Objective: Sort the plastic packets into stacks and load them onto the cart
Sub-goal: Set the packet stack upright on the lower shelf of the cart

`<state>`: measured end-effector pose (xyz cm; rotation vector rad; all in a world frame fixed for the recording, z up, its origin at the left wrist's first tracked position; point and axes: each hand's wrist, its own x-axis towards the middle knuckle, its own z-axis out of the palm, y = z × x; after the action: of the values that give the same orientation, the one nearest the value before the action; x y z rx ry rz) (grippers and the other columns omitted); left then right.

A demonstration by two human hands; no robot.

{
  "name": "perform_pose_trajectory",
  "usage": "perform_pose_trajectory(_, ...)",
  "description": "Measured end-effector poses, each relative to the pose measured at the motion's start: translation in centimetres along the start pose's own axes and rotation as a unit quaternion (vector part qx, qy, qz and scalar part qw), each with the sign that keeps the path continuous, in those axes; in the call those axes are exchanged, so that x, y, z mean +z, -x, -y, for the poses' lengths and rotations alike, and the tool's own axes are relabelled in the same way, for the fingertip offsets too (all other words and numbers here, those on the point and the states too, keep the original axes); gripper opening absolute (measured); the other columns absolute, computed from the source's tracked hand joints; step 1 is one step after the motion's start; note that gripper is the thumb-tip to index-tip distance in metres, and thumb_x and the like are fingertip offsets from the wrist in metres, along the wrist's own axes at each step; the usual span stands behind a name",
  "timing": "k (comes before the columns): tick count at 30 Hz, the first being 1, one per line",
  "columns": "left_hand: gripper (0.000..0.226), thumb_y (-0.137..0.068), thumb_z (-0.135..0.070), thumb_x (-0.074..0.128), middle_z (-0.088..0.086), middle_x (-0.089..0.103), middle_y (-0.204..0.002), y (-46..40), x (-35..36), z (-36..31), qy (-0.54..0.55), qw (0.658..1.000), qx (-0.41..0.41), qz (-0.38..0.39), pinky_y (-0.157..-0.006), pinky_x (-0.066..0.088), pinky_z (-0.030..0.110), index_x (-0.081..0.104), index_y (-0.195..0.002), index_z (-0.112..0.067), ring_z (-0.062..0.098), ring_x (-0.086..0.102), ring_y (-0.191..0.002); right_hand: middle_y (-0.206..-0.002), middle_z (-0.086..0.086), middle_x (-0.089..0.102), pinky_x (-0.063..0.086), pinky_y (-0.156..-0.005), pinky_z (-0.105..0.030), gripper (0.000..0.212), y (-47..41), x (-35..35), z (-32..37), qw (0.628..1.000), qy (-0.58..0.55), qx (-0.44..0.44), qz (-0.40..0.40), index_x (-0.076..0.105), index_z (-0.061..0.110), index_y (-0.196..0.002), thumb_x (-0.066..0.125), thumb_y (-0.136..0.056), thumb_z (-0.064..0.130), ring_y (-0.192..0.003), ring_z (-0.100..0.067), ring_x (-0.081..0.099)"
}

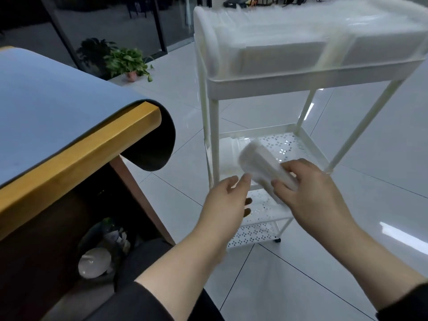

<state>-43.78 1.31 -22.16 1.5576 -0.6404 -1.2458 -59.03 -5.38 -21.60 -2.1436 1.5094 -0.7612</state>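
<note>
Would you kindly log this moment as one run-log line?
right hand: grips packet stack | left hand: open, fingertips at stack | place: over cart's middle shelf | top tray: loaded

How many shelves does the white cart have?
3. The top shelf is packed with packets, the middle shelf sits behind the hands, and the bottom shelf is near the floor, partly hidden.

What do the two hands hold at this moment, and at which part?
The right hand grips a stack of plastic packets at its near end, above the cart's middle shelf. The left hand touches its near corner with a fingertip.
</note>
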Motion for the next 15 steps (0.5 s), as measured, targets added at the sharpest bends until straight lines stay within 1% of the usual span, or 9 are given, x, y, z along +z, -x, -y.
perform_pose_trajectory(1,0.038,-0.102,-0.045,0.055,-0.002,0.073,-0.112,-0.2,1.0,-0.3,0.044,0.999,-0.023,0.020,-0.094,0.059,0.037,0.065,-0.124,-0.017,0.012,0.074,-0.096,-0.095,0.009,0.058,0.035,-0.063,-0.028,0.010,0.2,0.4,0.0,0.999,0.024,-0.028,-0.011,0.064,0.024,-0.097,0.069,-0.088,0.025,-0.080,-0.013,0.052)
perform_pose_trajectory(3,0.039,-0.103,-0.046,0.053,0.005,0.076,-0.109,-0.5,2.5,-1.0,0.111,0.991,-0.052,0.056,-0.096,0.058,0.038,0.068,-0.117,-0.013,0.017,0.075,-0.097,-0.097,0.008,0.058,0.043,-0.064,-0.034,0.018,0.8,1.3,0.0,0.996,0.051,-0.075,-0.006,0.064,0.024,-0.099,0.072,-0.084,0.018,-0.085,-0.018,0.057)
perform_pose_trajectory(5,0.040,-0.100,-0.046,0.060,0.009,0.078,-0.105,-1.0,3.3,-1.4,0.141,0.987,-0.065,0.043,-0.093,0.059,0.037,0.068,-0.114,-0.010,0.020,0.076,-0.095,-0.102,0.007,0.056,0.050,-0.069,-0.039,0.029,1.2,1.8,-0.2,0.992,0.036,-0.123,0.019,0.062,0.027,-0.107,0.071,-0.081,0.020,-0.090,-0.022,0.057)
perform_pose_trajectory(7,0.030,-0.097,-0.038,0.067,0.009,0.078,-0.098,-1.6,3.4,-1.3,0.148,0.987,-0.069,0.006,-0.088,0.060,0.035,0.071,-0.105,-0.010,0.021,0.076,-0.090,-0.107,0.010,0.056,0.050,-0.078,-0.035,0.032,1.7,1.6,-0.2,0.986,-0.005,-0.157,0.052,0.063,0.030,-0.114,0.062,-0.083,0.033,-0.096,-0.018,0.056)
perform_pose_trajectory(9,0.017,-0.095,-0.023,0.070,0.011,0.076,-0.090,-1.9,3.2,-0.9,0.150,0.986,-0.071,-0.015,-0.083,0.057,0.038,0.072,-0.098,-0.007,0.027,0.073,-0.086,-0.110,0.017,0.059,0.045,-0.088,-0.022,0.035,2.0,0.8,-0.6,0.980,-0.049,-0.171,0.091,0.068,0.029,-0.116,0.057,-0.085,0.042,-0.102,-0.006,0.057)
perform_pose_trajectory(11,0.010,-0.092,-0.013,0.067,0.014,0.075,-0.088,-1.6,2.5,-0.1,0.131,0.989,-0.064,-0.022,-0.082,0.055,0.041,0.073,-0.097,-0.006,0.031,0.072,-0.087,-0.105,0.021,0.064,0.043,-0.085,-0.011,0.027,1.9,0.0,-1.0,0.979,-0.100,-0.153,0.092,0.071,0.032,-0.108,0.058,-0.088,0.045,-0.099,-0.001,0.061)
perform_pose_trajectory(13,0.011,-0.090,-0.012,0.067,0.014,0.077,-0.092,-0.5,1.2,1.0,0.102,0.993,-0.055,-0.031,-0.080,0.054,0.039,0.074,-0.098,-0.009,0.033,0.074,-0.088,-0.098,0.022,0.067,0.046,-0.080,-0.012,0.014,0.7,-0.4,-1.7,0.983,-0.150,-0.094,0.038,0.072,0.033,-0.100,0.063,-0.091,0.041,-0.091,0.001,0.064)
perform_pose_trajectory(14,0.010,-0.089,-0.012,0.068,0.015,0.077,-0.094,0.1,0.3,1.5,0.091,0.994,-0.047,-0.038,-0.079,0.054,0.038,0.074,-0.097,-0.010,0.033,0.074,-0.088,-0.096,0.022,0.068,0.048,-0.077,-0.014,0.011,-0.4,-0.6,-2.0,0.985,-0.160,-0.052,0.023,0.072,0.034,-0.099,0.066,-0.092,0.039,-0.089,0.002,0.064)
perform_pose_trajectory(15,0.008,-0.089,-0.012,0.069,0.018,0.076,-0.096,0.7,-0.8,2.0,0.082,0.995,-0.037,-0.047,-0.079,0.053,0.039,0.074,-0.095,-0.011,0.034,0.074,-0.087,-0.096,0.023,0.068,0.048,-0.073,-0.012,0.011,-1.6,-0.5,-2.4,0.987,-0.154,-0.012,0.030,0.071,0.034,-0.101,0.066,-0.092,0.039,-0.088,0.004,0.063)
